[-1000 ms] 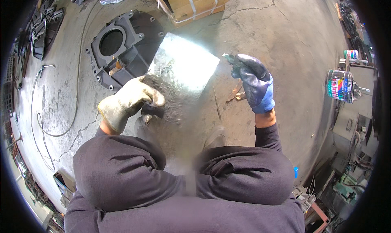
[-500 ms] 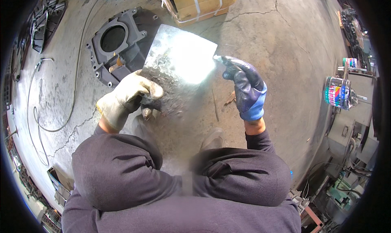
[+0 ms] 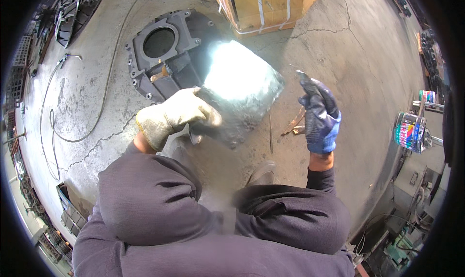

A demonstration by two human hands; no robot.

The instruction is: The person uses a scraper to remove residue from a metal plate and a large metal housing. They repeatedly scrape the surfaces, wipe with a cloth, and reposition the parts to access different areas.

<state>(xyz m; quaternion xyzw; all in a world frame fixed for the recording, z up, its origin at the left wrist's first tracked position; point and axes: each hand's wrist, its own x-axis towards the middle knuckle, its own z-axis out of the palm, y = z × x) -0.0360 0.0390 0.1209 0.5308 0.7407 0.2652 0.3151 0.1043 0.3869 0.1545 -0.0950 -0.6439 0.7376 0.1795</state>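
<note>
A flat, squarish grey sheet (image 3: 259, 90) with smudged dark patches is held tilted above the floor. Strong glare whitens its upper part, and its material is unclear. My left hand (image 3: 181, 115), in a cream work glove, pinches its near left edge, thumb on top and a fingertip showing below. To the right of the sheet and apart from it is my right hand (image 3: 320, 112), in a dark blue coated glove. Its fingers point up, pressed together; whatever may be at their tips is too small to name. Beyond the sheet lies a dark grey metal housing (image 3: 140, 49) with a round opening, partly covered.
An open cardboard box (image 3: 271, 15) with white straps stands at the far side. A hose (image 3: 109, 78) with a nozzle curls over the cracked concrete on the left. Brown scraps (image 3: 294, 124) lie below my right hand. A colourful tin (image 3: 410, 131) and machinery line the right.
My right hand has drawn away from the sheet's right edge. The sheet has turned and tilted in my left hand, and its glare has shifted. The whole view has swung slightly left.
</note>
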